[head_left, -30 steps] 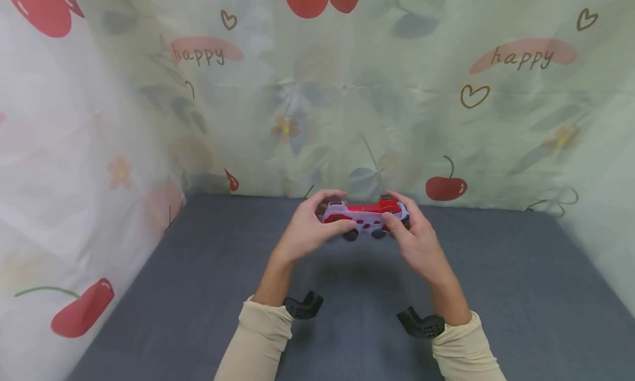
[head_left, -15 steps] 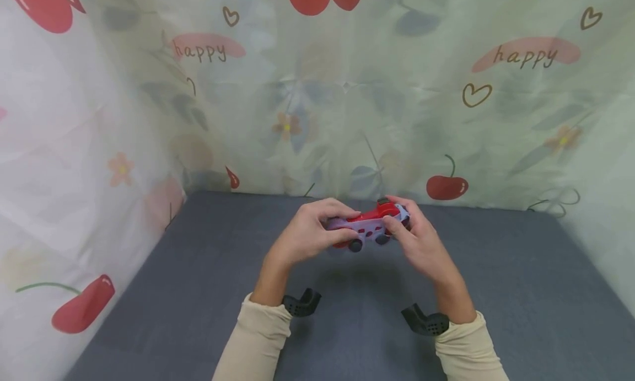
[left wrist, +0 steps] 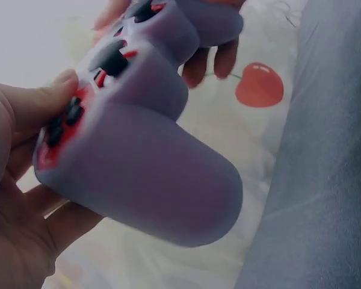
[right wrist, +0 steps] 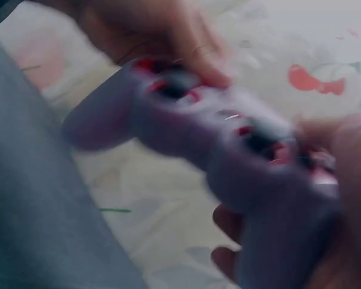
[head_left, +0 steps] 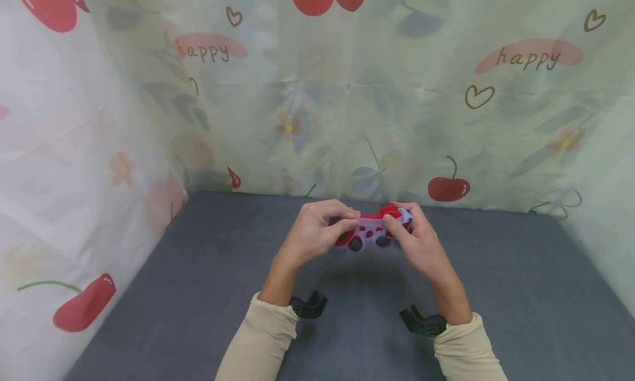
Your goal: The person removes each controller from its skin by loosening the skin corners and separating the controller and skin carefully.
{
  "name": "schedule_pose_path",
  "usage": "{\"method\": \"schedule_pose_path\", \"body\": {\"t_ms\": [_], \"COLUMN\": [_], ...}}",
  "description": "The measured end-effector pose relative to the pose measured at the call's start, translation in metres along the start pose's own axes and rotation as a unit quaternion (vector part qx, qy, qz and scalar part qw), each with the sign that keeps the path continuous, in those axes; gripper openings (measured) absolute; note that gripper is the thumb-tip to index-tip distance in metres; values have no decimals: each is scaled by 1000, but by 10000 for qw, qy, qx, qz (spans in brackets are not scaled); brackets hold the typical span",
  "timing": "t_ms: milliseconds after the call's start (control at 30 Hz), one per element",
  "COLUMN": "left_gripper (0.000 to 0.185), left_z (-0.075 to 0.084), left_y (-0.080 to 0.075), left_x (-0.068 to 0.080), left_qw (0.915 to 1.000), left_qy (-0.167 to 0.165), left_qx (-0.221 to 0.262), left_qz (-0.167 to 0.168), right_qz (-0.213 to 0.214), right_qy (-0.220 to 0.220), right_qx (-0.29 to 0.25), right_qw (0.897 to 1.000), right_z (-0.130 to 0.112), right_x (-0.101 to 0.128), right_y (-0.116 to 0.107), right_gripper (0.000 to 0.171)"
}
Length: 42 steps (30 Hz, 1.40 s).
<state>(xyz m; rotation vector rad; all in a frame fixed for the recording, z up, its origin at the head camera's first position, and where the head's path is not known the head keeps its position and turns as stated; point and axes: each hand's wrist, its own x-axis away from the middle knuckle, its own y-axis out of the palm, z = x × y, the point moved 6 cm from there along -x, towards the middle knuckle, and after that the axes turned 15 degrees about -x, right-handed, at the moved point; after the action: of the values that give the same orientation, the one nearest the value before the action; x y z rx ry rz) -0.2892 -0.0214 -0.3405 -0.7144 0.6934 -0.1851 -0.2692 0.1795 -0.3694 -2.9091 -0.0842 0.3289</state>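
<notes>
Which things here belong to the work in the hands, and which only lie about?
In use:
game controller, red with a lilac cover
left hand, holding its left end
right hand, holding its right end

Only around:
grey table
cherry-print curtain

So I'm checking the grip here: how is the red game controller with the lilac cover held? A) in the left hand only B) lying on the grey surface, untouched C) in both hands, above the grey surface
C: the left hand and right hand each grip one end of the controller, raised above the grey surface.

Curtained booth [head_left: 347, 94], grey padded table [head_left: 521, 293]
</notes>
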Motion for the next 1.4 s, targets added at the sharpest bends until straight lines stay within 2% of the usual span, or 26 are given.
{"method": "schedule_pose_path", "body": {"t_ms": [133,267,433,567,667,800,1033,1133,1200,1300,1400], "left_gripper": [7,6,7,7,7,8,8,9,10,12,14], "left_z": [3,5,0,-5,-3,0,3,4,4,4,4], "left_y": [-1,-1,4,10,13,12,10,12,13,15,12], "left_x": [1,2,2,2,2,1,0,-1,-2,0,2], "left_qw": [9998,9980,9924,9880,9856,9842,9864,9872,9863,9815,9741], "left_qy": [21,-157,-447,-465,-320,-31,467,488,380,166,91], "left_qx": [190,545,1067,1470,1642,1714,1462,1450,1590,1896,2200], "left_qz": [-73,-274,-420,-63,254,443,587,438,209,-221,-509], "right_qz": [724,947,782,664,621,400,-242,-216,-40,199,214], "right_qy": [19,-134,-161,-223,-395,-571,-183,-94,-168,-337,-512], "right_qx": [-104,-144,-209,-374,-493,-593,-1012,-932,-752,-506,-396], "right_qw": [9973,9953,9966,9968,9961,9958,9944,9954,9970,9980,9977], "right_z": [5,6,7,9,9,8,12,12,11,6,0], "right_x": [0,-1,-1,-2,-3,-3,-3,-3,-3,-1,1], "right_y": [1,4,4,4,3,3,6,6,4,2,2], "right_gripper": [48,46,43,40,38,40,28,25,26,27,23]}}
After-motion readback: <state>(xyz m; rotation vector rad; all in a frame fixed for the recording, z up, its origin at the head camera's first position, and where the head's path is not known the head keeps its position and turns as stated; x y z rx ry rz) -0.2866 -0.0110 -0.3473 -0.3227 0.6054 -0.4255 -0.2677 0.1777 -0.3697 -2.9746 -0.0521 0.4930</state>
